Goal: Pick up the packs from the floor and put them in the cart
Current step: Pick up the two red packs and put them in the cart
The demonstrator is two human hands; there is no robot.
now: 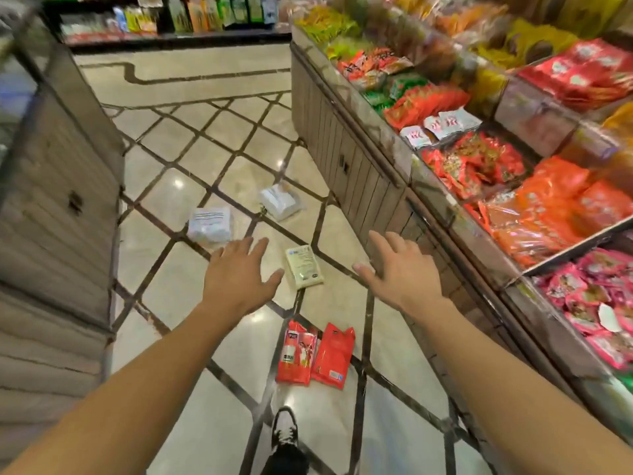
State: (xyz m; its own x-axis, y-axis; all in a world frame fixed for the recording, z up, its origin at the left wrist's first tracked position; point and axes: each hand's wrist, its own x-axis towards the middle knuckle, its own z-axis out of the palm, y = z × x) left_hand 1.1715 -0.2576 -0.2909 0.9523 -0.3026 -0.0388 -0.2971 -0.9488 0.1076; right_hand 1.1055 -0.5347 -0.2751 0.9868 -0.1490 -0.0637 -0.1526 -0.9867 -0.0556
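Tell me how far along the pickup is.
Nothing looks done: no cart is in view. In hand: nothing; the left hand and right hand are open and empty. Left: five packs on the floor, two red packs, a pale pack and two white packs.

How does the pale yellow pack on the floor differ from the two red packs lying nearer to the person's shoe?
The pale yellow pack is one pack lying alone, while the two red packs lie side by side, edges touching or overlapping. It is cream with small print; they are bright red. It lies in line with the open hands, between them in the view; the red ones are nearer the black-and-white shoe. All lie flat on the tiled floor.
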